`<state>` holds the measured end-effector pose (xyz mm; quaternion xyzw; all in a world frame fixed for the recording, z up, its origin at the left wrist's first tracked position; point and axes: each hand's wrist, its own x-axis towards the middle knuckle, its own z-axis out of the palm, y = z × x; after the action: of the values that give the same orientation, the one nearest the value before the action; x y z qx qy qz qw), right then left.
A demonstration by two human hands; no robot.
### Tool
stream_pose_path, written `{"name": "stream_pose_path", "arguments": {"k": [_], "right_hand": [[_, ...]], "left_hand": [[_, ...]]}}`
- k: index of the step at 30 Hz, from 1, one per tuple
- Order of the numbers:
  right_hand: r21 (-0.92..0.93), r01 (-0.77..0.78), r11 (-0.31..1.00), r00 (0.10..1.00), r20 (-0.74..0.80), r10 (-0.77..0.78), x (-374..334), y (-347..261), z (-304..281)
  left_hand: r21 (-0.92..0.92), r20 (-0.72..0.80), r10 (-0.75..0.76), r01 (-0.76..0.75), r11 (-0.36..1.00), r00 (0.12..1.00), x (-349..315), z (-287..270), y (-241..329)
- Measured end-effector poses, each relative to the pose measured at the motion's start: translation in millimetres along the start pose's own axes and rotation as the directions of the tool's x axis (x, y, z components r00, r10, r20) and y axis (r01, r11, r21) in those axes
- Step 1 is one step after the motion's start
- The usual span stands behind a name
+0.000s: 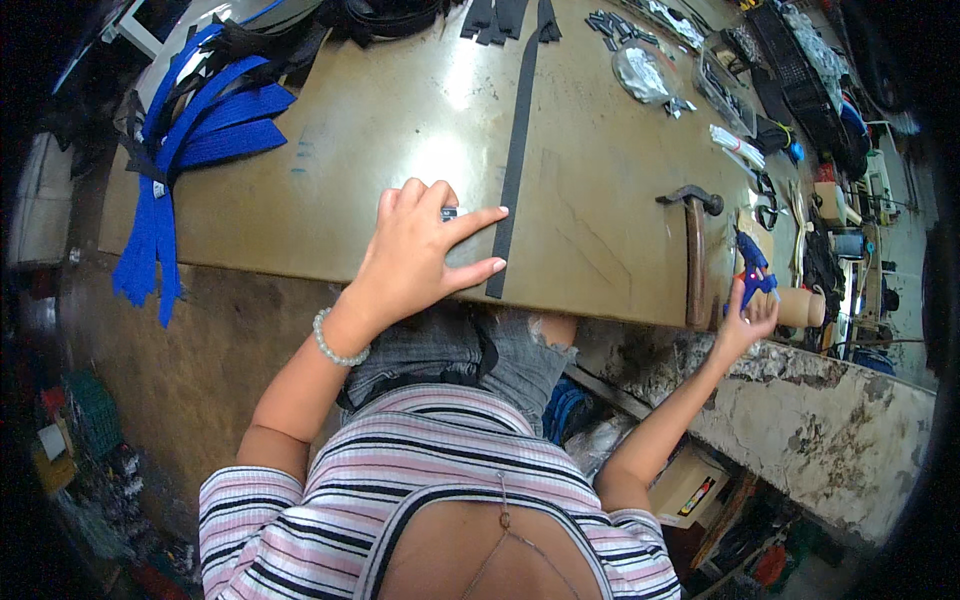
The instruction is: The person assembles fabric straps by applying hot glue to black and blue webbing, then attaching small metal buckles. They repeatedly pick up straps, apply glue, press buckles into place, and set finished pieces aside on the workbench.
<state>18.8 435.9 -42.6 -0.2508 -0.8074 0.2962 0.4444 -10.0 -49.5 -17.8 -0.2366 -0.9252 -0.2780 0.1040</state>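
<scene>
My left hand [412,248] reaches over the near edge of the table, its index finger and thumb stretched apart onto a long black webbing strap [518,140]. Its other fingers curl round a small dark and silver piece [449,213], mostly hidden. The strap lies flat, running away from me, its near end by the table's edge. At the right, my right hand [746,326] has its fingers around the lower part of a blue glue gun [752,262]; the fingers partly cover it. Left of the gun lies a hammer [696,250] with a wooden handle.
Blue straps [205,125] hang over the table's left side. Black strap pieces [492,20] lie at the far edge. Small metal pieces [645,72] sit in a round clear container at far right, beside a clear box [725,90]. White sticks [738,147] and a tape roll [800,307] are at right.
</scene>
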Motion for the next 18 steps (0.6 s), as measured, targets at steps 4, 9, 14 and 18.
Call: {"name": "stream_pose_path", "arguments": {"k": [4, 9, 14, 18], "right_hand": [[-0.010, -0.034, 0.999, 0.951, 0.306, 0.035, 38, 28, -1], [-0.487, 0.180, 0.855, 0.978, 0.182, -0.102, 71, 31, -9], [-0.223, 0.006, 0.975, 0.889, 0.447, 0.097, 52, -58, -10], [0.238, -0.186, 0.953, 0.660, 0.749, -0.059, -14, -149, 21]], "left_hand": [[0.006, 0.014, 0.008, -0.008, 1.000, 1.000, -2, -1, 1], [-0.027, -0.012, 0.012, -0.012, 1.000, 1.000, -5, -2, 0], [-0.030, -0.015, 0.014, -0.015, 0.999, 1.000, -5, 0, -3], [-0.044, -0.026, 0.016, -0.017, 0.999, 1.000, -3, 1, -3]]}}
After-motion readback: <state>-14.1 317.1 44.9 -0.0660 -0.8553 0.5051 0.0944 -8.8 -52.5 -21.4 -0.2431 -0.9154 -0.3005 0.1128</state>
